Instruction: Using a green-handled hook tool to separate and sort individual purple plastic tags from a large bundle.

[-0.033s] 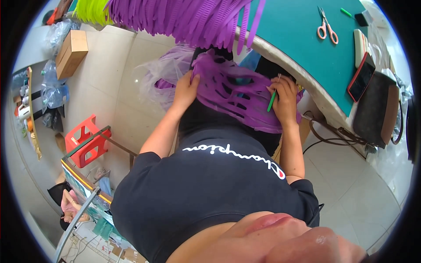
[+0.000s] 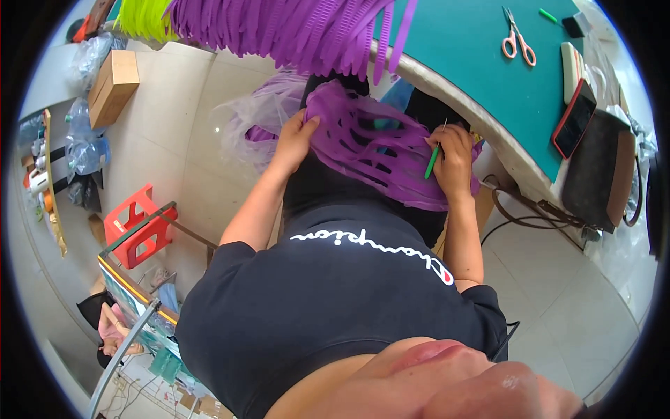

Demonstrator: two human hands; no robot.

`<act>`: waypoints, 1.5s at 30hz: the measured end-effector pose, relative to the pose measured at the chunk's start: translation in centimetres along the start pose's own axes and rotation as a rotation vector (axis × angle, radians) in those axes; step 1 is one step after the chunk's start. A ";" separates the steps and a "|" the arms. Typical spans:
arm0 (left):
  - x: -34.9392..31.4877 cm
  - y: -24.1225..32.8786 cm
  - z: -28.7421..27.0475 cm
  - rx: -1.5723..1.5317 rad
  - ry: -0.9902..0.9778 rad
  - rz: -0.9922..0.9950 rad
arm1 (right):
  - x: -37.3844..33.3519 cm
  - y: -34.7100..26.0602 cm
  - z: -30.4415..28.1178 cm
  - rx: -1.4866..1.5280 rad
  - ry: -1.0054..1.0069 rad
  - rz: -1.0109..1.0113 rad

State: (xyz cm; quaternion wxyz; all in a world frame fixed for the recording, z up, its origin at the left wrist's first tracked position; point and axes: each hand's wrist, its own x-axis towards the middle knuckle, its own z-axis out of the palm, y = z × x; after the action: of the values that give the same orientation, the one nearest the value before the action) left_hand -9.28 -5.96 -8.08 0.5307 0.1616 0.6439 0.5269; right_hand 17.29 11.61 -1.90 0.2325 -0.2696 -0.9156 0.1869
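A purple, rubbery-looking sheet (image 2: 349,143) with long slots cut through it lies across my lap. My left hand (image 2: 296,140) pinches its left end between thumb and fingers. At the right end of the sheet, my right hand (image 2: 453,159) is closed around a slim green-handled tool (image 2: 433,161). A thin metal point of that tool sticks up past my fingers; its exact kind is not clear. Above the sheet, many purple ridged straps (image 2: 279,31) hang over the table's edge, beside yellow-green ones (image 2: 143,19).
Scissors (image 2: 518,38) with pink handles lie on the green tabletop (image 2: 460,63). Right of them are a red-edged phone (image 2: 575,120) and a dark bag (image 2: 600,171). Clear plastic (image 2: 241,126) bunches left of my knees. A red stool (image 2: 139,227) and a carton (image 2: 113,87) stand left. A person (image 2: 112,325) sits farther back.
My left hand has shifted slightly, and the sheet's left end now bunches and folds over near it. My right hand keeps its place with the green-handled tool.
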 end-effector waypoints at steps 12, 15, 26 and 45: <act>-2.3 5.6 4.4 -1.115 -0.813 -0.370 | -2.9 0.3 -14.8 0.543 -0.234 0.713; -3.4 10.0 7.8 -0.593 -0.769 -0.313 | -2.4 -0.4 -13.7 0.127 -0.210 0.590; -3.0 9.5 9.4 -0.293 -0.664 -0.203 | 0.8 -3.6 -4.4 0.942 -0.016 0.274; -4.8 8.5 9.5 -0.344 -0.472 0.180 | 1.1 -4.4 -6.2 0.783 -0.034 0.176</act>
State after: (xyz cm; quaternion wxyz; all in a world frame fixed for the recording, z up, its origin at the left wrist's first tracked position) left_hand -2.33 -1.54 2.73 0.6364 0.2438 0.3874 0.6209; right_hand 17.95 10.18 5.60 0.2857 -0.2350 -0.7523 0.5452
